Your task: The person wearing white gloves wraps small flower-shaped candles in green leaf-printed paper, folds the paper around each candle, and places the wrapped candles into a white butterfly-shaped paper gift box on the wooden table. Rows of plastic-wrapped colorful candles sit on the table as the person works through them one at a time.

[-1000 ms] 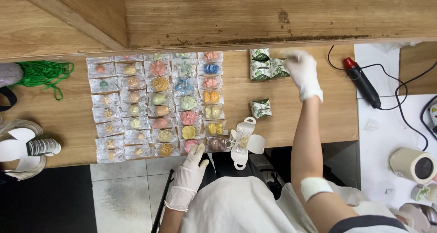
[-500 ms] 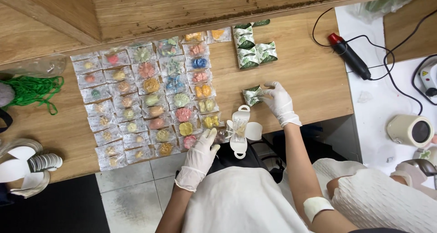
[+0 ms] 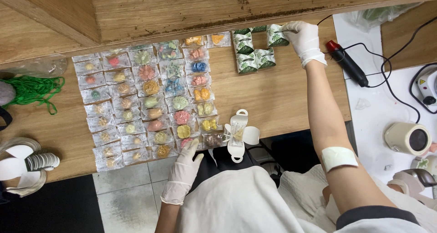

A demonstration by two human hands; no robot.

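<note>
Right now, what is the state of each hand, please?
Left hand: open, fingertips on a sachet, holding nothing.
Right hand: fingers curled on a green box.

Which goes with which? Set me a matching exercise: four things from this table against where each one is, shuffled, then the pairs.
1. left hand
2. right hand
3. green string
4. black tool with red tip

A. holding a green patterned box at the far edge
B. at the table's left end
C. at the near row of clear sachets
D. just right of the right hand

Pairs: 1-C, 2-A, 3-B, 4-D
</note>
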